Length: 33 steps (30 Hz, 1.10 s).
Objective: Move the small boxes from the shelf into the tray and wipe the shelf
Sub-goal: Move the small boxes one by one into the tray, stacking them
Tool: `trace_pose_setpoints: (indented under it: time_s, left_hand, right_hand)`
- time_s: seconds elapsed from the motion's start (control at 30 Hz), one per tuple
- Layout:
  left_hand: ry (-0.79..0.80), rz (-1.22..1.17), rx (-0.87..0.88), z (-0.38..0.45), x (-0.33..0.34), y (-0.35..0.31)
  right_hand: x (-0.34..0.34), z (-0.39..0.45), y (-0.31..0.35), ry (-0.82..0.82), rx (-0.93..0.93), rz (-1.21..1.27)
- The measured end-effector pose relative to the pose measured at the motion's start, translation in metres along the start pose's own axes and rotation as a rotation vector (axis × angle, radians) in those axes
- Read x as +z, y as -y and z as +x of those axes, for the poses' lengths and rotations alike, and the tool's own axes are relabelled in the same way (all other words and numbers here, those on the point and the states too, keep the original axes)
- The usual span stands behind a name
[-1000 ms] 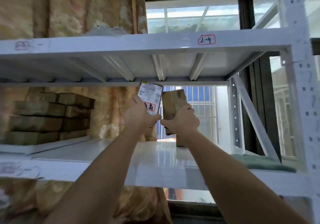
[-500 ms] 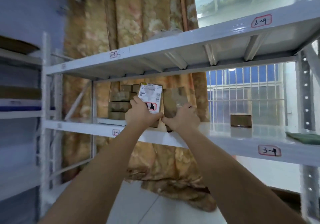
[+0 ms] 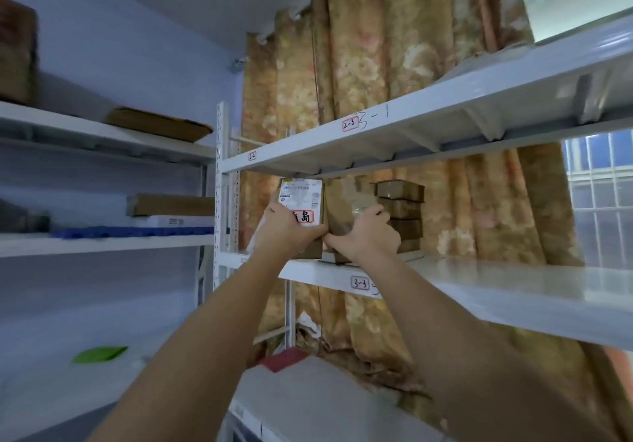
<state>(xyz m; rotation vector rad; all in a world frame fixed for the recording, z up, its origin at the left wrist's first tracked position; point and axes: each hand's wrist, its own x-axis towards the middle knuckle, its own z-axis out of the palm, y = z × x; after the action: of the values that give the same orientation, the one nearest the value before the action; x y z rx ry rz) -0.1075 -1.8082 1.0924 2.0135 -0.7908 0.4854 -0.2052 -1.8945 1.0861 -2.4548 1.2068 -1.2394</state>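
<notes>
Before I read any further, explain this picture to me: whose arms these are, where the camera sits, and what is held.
There is no machine here. A person wears one wide-angle camera on the head, so you look along their two bare arms. The left hand grips a small box with a white printed label. The right hand grips a plain brown box beside it. Both boxes are upright, in front of the white shelf marked 3-3. Behind the right hand, a stack of brown boxes stands on that shelf, apparently on a flat tray, before a flowered curtain. More shelving with other goods stands to the left.
</notes>
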Motion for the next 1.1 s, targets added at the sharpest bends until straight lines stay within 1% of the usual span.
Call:
trace_pose_setpoints:
  time_s: [0.13,0.27,0.4,0.53,0.63,0.7,0.8,0.93,1.1]
  left_hand:
    - [-0.006,0.019,-0.012,0.036,-0.009,0.038]
    - [0.034,-0.057,-0.035,0.067,-0.002,0.064]
    - [0.075,-0.134,-0.036,0.095,0.014,0.07]
    - [0.061,-0.191,-0.005,0.124,0.031,0.067]
    - [0.054,-0.206,0.045,0.154,0.046,0.07]
    - [0.082,-0.189,0.078,0.173,0.053,0.075]
    - [0.139,-0.226,0.144,0.206,0.064,0.082]
    - [0.18,-0.257,0.217,0.249,0.076,0.082]
    - [0.194,-0.305,0.316,0.306,0.091,0.083]
  right_hand:
    - [0.031,0.013,0.035,-0.014,-0.038,0.002]
    - [0.053,0.029,0.054,-0.005,-0.04,-0.013]
    - [0.063,0.054,0.058,-0.03,-0.021,-0.051]
    - [0.061,0.09,0.057,-0.07,-0.056,-0.115]
    - [0.068,0.125,0.053,-0.064,-0.117,-0.151]
    - [0.068,0.144,0.048,-0.02,-0.132,-0.153]
    - [0.068,0.173,0.04,0.015,-0.151,-0.179]
    - [0.064,0.211,0.032,0.008,-0.188,-0.223]
    - [0.053,0.244,0.033,-0.035,-0.194,-0.194]
